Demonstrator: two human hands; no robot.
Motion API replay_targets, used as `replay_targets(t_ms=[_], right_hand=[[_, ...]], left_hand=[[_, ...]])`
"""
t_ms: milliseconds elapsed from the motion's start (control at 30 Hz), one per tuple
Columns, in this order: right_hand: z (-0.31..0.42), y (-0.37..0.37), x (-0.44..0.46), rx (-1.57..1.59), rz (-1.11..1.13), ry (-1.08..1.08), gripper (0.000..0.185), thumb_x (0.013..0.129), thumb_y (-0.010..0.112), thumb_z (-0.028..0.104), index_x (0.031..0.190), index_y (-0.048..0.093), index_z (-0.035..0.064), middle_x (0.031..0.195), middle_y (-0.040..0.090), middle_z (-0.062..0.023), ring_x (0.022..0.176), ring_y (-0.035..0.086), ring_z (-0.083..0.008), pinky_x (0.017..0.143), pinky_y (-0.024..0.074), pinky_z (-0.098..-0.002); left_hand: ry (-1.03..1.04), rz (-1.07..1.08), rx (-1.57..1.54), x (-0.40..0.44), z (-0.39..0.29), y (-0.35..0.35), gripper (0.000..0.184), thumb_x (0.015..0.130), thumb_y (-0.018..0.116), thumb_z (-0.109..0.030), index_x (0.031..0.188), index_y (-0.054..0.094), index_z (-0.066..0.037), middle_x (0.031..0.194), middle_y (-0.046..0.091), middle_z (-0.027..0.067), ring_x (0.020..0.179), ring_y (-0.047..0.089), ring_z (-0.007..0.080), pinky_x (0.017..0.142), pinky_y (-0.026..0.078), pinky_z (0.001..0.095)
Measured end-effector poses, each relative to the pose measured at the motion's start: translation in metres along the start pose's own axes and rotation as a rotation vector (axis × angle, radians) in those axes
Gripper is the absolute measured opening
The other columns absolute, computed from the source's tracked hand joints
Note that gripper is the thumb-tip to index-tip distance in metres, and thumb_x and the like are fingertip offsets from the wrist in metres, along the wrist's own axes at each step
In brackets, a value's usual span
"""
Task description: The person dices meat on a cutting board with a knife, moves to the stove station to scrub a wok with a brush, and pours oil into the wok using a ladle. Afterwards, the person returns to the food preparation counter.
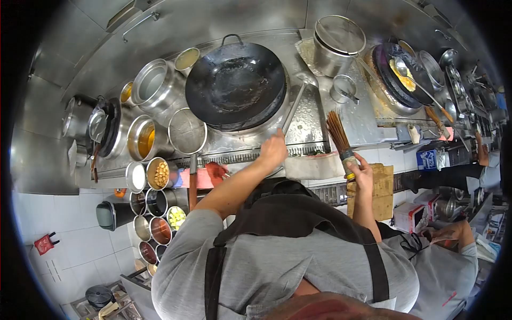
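Observation:
My left hand is at the lower end of a long metal faucet spout, its fingers closed against it. In front of that hand, a large black wok sits on the burner, its inner surface shiny and wet-looking. My right hand grips a bamboo wok brush by its bound handle, bristles pointing up and away from me. The brush is right of the wok, over the counter's front edge and apart from the pan. A white cloth lies along the counter edge between my hands.
Left of the wok are a wire strainer, metal pots and several ingredient tins. A strainer-topped pot and a small metal cup stand right. Farther right, a second wok holds yellow food and a ladle. A co-worker is nearby.

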State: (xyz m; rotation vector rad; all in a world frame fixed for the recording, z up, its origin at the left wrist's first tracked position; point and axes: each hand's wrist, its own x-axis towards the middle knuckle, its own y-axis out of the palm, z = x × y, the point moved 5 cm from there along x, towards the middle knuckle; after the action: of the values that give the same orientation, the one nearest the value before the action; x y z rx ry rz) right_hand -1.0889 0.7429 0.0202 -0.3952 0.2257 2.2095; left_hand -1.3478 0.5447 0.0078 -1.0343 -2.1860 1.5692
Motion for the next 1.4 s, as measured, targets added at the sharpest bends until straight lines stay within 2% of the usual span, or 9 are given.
replay_targets(t_ms=[233,400,567,600,633,800,1033,1233,1400], right_hand=[[0.069,0.072,0.014,-0.275,0.151,-0.223,0.062,0.074,0.075,0.011,0.130,0.051,0.0025,0.095,0.067,-0.0137,0.082,0.063,-0.0159,0.072,0.0499,-0.0277],[0.137,0.211,0.051,-0.667,0.449,-0.655,0.052,0.073,0.075,0.016,0.123,0.060,0.0097,0.108,0.066,-0.0164,0.099,0.063,-0.0259,0.086,0.0474,-0.0342],[0.145,0.352,0.131,-1.217,0.756,-0.699,0.045,0.074,0.068,0.030,0.115,0.065,0.0106,0.106,0.065,-0.0195,0.102,0.061,-0.0348,0.091,0.0472,-0.0397],[0.140,0.377,0.152,-1.430,0.764,-0.751,0.042,0.074,0.067,0.030,0.112,0.067,0.0103,0.104,0.066,-0.0195,0.101,0.062,-0.0346,0.091,0.0477,-0.0408],[0.139,0.401,0.181,-1.520,0.682,-0.817,0.037,0.075,0.065,0.028,0.108,0.068,0.0108,0.100,0.067,-0.0191,0.097,0.063,-0.0356,0.090,0.0489,-0.0433],[0.126,0.492,0.222,-1.391,0.191,-0.766,0.040,0.075,0.069,0.033,0.110,0.067,0.0142,0.098,0.067,-0.0180,0.093,0.064,-0.0372,0.085,0.0516,-0.0440],[0.111,0.444,0.152,-1.257,0.802,-0.739,0.049,0.071,0.076,0.029,0.116,0.065,0.0109,0.104,0.065,-0.0209,0.098,0.062,-0.0364,0.089,0.0486,-0.0376],[0.166,0.446,0.239,-1.552,0.315,-0.777,0.044,0.073,0.068,0.031,0.112,0.067,0.0116,0.097,0.067,-0.0191,0.090,0.065,-0.0357,0.083,0.0517,-0.0405],[0.120,0.539,0.202,-1.240,0.434,-0.761,0.046,0.074,0.070,0.038,0.115,0.066,0.0170,0.100,0.066,-0.0190,0.095,0.063,-0.0362,0.087,0.0495,-0.0425]], left_hand=[[0.010,0.283,-0.213,-0.016,-0.028,0.042,0.059,0.079,0.048,-0.005,0.130,0.027,0.017,0.100,0.061,0.0339,0.090,0.064,0.0427,0.079,0.053,0.0446],[0.376,0.357,-0.349,-0.025,0.003,0.050,0.036,0.086,0.055,-0.031,0.110,0.061,-0.004,0.097,0.066,0.0224,0.092,0.062,0.0400,0.082,0.049,0.0463],[-0.134,-0.205,-0.719,-0.102,0.160,-0.028,0.041,0.079,0.064,-0.020,0.117,0.061,-0.004,0.107,0.064,0.0198,0.096,0.063,0.0352,0.086,0.050,0.0411],[-0.129,-0.471,-0.418,-0.123,0.205,-0.021,0.037,0.078,0.064,-0.016,0.113,0.063,-0.005,0.104,0.065,0.0193,0.096,0.063,0.0347,0.085,0.050,0.0421],[-0.339,-0.301,-0.573,-0.138,0.238,-0.023,0.033,0.076,0.064,-0.015,0.107,0.063,-0.003,0.102,0.065,0.0187,0.095,0.062,0.0359,0.084,0.050,0.0431],[-0.518,-0.562,-0.369,-0.195,0.299,0.003,0.064,0.067,0.073,-0.030,0.109,0.052,0.014,0.107,0.056,0.0342,0.100,0.055,0.0472,0.088,0.046,0.0499],[-0.611,-0.230,-0.448,-0.177,0.305,0.019,0.069,0.066,0.076,-0.036,0.117,0.052,0.004,0.104,0.058,0.0264,0.100,0.056,0.0432,0.088,0.045,0.0492],[-0.529,-0.322,-0.525,-0.158,0.288,0.028,0.075,0.070,0.074,-0.031,0.129,0.041,0.003,0.104,0.059,0.0287,0.098,0.057,0.0438,0.085,0.047,0.0488],[-0.663,-0.260,-0.503,-0.149,0.285,0.029,0.078,0.071,0.073,-0.025,0.136,0.035,-0.003,0.109,0.059,0.0277,0.100,0.057,0.0444,0.087,0.047,0.0489]])
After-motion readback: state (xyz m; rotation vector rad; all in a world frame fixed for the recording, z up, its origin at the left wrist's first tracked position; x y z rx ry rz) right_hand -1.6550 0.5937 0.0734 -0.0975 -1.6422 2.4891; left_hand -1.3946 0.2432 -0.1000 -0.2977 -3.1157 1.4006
